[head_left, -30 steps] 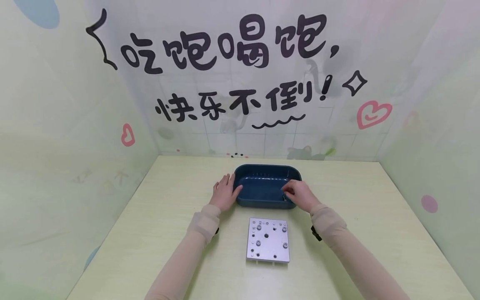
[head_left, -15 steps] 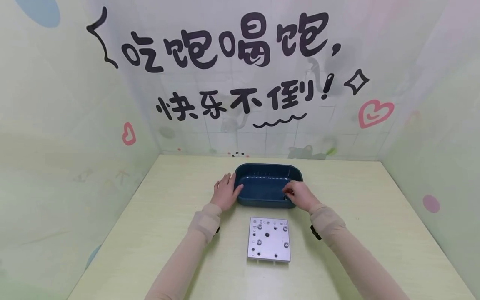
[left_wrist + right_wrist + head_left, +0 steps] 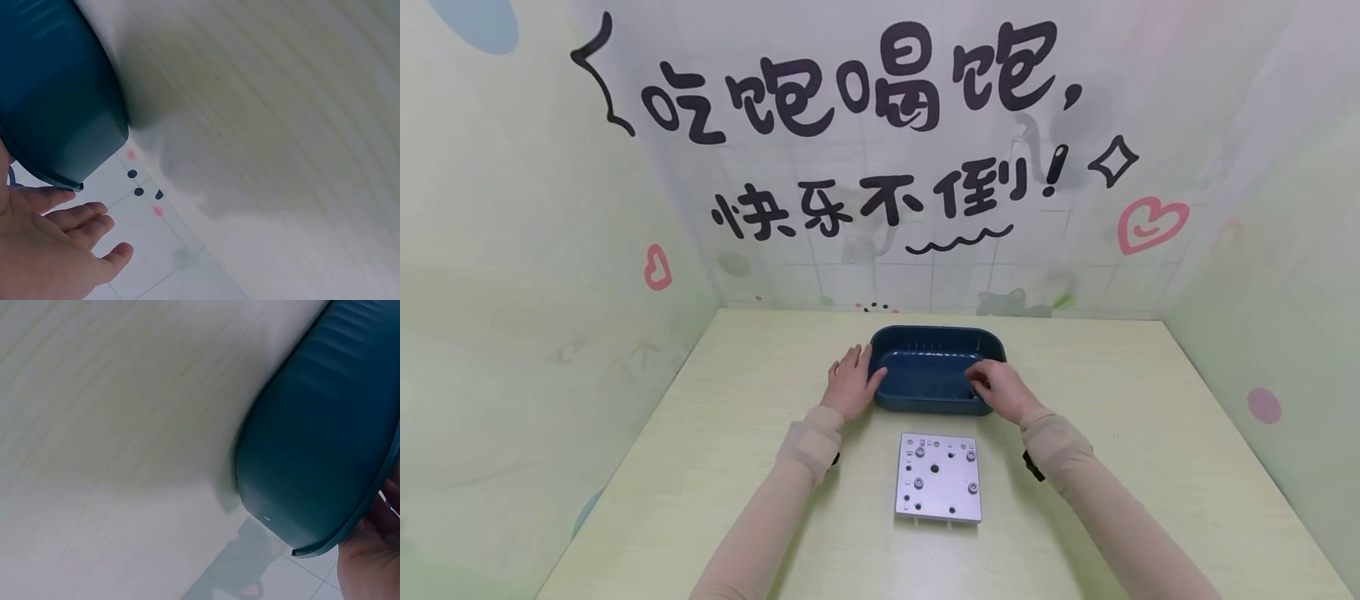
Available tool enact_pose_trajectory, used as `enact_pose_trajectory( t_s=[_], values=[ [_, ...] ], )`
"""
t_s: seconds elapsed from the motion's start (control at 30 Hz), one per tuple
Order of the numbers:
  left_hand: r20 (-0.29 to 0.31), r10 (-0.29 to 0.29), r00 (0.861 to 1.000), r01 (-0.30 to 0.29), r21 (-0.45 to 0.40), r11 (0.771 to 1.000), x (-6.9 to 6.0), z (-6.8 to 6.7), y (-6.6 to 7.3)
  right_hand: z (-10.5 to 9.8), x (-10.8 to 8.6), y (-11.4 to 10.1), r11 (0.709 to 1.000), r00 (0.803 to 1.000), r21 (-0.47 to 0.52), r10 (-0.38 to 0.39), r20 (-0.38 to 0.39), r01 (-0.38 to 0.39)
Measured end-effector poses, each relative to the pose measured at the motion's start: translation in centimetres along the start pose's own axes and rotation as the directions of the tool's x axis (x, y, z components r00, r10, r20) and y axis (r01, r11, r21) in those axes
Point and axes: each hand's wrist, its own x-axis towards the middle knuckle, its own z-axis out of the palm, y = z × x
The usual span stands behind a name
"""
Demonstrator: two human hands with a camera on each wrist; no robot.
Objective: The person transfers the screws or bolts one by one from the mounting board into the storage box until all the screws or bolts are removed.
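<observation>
A dark blue oblong tray (image 3: 925,379) with raised sides stands toward the back of the table. At its left end my left hand (image 3: 847,387) rests against the rim, fingers fairly straight and the thumb over the edge. In the left wrist view those fingers (image 3: 90,219) spread beside the tray's corner. My right hand (image 3: 1000,390) reaches over the right end, thumb and fingertips together on a small dark metallic piece (image 3: 972,395), mostly hidden by the fingers. The right wrist view shows the tray's wall (image 3: 306,462) covering much of that hand (image 3: 365,559).
Nearer the front lies a square silver metal plate (image 3: 938,492) with several holes and several socket-head screws standing in it. The pale wooden table (image 3: 760,367) meets printed walls (image 3: 865,275) at the back and both sides.
Both hands stay at the tray's ends. The right fingertips shift very slightly over the small dark piece. The metal plate has not moved.
</observation>
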Motion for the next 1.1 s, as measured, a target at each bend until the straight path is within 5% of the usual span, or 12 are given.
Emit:
enact_pose_trajectory(
  t_s=[0.77, 1.1],
  values=[
    [0.005, 0.001, 1.0, -0.001, -0.007, 1.0, -0.1, 0.1, -0.1, -0.5, -0.7, -0.5, 1.0, 0.996, -0.004, -0.014, -0.089, 0.013],
    [-0.003, -0.001, 1.0, 0.001, -0.01, 1.0, 0.1, 0.1, -0.5, -1.5, -1.2, 0.1, 1.0, 0.98, -0.006, -0.001, -0.197, -0.001]
  ],
)
